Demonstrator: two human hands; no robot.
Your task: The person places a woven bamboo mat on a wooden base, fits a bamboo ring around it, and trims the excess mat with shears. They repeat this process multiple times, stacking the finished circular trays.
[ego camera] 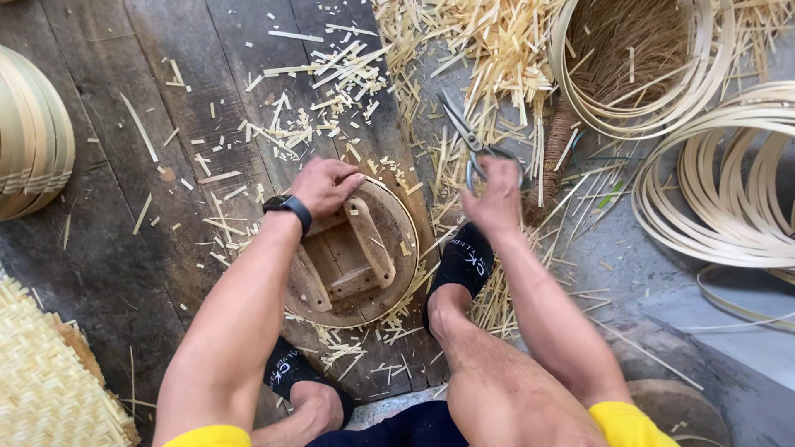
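left hand: I see my left hand curled over the far rim of the round brown wooden disc with crossed battens, fingers bent onto one batten, gripping it. A black smartwatch sits on that wrist.
right hand: my right hand is closed around the handles of the grey metal scissors. Blades point away from me and stand slightly apart.
disc: lies flat on the dark plank floor, between my two forearms, just left of my right foot. Batten side faces up.
scissors: tips rest over the pale bamboo offcuts, well clear of the disc.
feet: black slide sandal on the right foot, touching the disc's right edge as far as I can tell; the other sandal is nearer me, partly under my left arm.
scrap: short bamboo slivers scattered on the planks beyond the disc, thicker pile toward top centre.
right side: coiled pale bamboo strip hoops stacked on the floor, and a round hoop-rimmed basket with brown fibre inside above them.
left side: stack of bamboo hoops at the edge; woven pale bamboo mat in the lower corner.
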